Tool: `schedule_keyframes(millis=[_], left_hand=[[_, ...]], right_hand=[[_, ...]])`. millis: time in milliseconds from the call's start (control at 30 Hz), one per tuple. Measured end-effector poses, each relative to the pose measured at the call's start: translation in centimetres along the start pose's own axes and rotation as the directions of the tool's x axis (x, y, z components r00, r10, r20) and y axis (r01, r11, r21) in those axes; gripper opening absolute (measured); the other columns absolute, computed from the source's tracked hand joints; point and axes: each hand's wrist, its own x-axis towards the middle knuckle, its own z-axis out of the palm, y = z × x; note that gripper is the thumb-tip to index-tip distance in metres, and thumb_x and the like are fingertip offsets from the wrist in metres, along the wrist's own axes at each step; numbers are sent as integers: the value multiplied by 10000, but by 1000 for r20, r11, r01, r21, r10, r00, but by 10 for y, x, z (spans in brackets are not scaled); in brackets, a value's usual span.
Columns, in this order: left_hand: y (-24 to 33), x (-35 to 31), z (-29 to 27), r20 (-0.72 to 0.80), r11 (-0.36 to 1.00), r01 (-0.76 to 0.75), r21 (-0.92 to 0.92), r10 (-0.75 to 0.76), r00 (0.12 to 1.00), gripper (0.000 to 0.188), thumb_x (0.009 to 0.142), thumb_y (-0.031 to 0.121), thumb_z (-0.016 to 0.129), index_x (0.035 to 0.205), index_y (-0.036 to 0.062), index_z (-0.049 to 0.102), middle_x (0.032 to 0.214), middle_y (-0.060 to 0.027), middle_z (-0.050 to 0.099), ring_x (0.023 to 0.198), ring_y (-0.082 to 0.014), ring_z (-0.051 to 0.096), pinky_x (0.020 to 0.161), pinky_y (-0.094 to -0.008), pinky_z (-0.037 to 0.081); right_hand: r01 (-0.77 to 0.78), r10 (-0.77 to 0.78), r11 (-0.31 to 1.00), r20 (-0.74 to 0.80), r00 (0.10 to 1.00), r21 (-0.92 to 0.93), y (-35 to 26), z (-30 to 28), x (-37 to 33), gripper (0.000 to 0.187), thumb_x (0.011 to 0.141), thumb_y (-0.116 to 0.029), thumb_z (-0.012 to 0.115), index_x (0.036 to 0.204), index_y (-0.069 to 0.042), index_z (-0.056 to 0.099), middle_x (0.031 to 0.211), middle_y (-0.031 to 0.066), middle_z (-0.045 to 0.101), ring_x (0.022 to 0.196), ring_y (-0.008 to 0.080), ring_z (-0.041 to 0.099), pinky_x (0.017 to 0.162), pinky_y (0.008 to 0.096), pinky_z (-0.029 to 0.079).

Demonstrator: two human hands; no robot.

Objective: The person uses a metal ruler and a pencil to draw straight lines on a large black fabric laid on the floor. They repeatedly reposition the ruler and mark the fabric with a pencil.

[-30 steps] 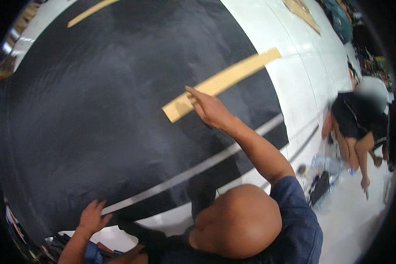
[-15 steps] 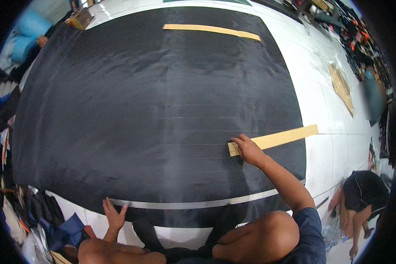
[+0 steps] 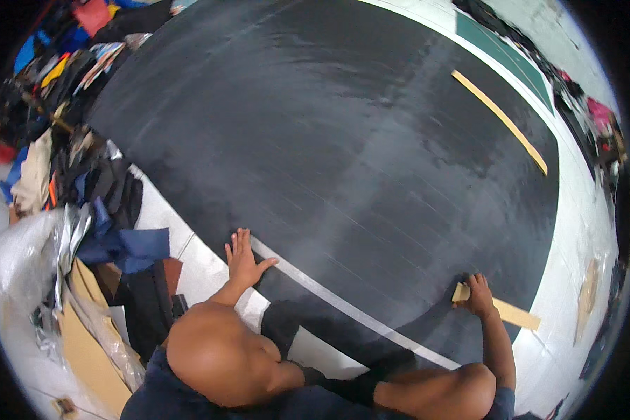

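Note:
A large black sheet (image 3: 343,140) lies spread over the pale floor. My left hand (image 3: 241,260) rests flat on its near edge, fingers apart, just beside a thin white strip (image 3: 343,304) that runs across the sheet. My right hand (image 3: 477,294) presses on the end of a short tan strip (image 3: 514,315) lying at the sheet's right edge. A second, longer tan strip (image 3: 500,120) lies at the far right of the sheet. My bent knee (image 3: 462,385) is at the lower edge.
Heaps of coloured cloth and clothing (image 3: 70,140) crowd the left side, with a clear plastic bag (image 3: 21,252) and brown cardboard pieces (image 3: 91,350) nearer. A green band (image 3: 504,56) and more clutter (image 3: 602,119) line the far right. Pale floor (image 3: 581,245) borders the sheet.
The view has swung round to the left. My right hand stays on the end of the tan strip. My left hand has come forward onto the sheet by the white strip.

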Motion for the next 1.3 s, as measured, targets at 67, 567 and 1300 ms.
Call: schedule_keyframes(millis=[67,567,1300], left_hand=[[-13,17,-16,-19,1000,29,10,-29,999,1215,724,662,772,1562,-11,207,1646,-245,159,1534,-418,99,1221,-579,56],[-127,141,-41,-456,999,31,-26,-40,889,660,935,406,624,1443,12,476,1569,-224,351,1479,-417,272,1212,-545,186],[-128,141,-45,-507,990,-79,-120,7,862,634,870,479,693,1330,55,593,1543,-169,427,1482,-393,291,1223,-550,140]], right_hand=[[-39,38,999,75,996,16,-10,-6,10,853,495,-325,980,1175,-94,520,1166,150,604,1146,391,569,937,480,502],[221,-195,975,360,912,-32,-117,-54,89,606,829,-393,781,1271,-19,604,1218,232,635,1141,428,601,942,473,502],[411,-416,742,-117,902,530,-650,7,313,423,845,-245,713,1192,-10,656,1133,207,709,1091,384,667,939,445,517]])
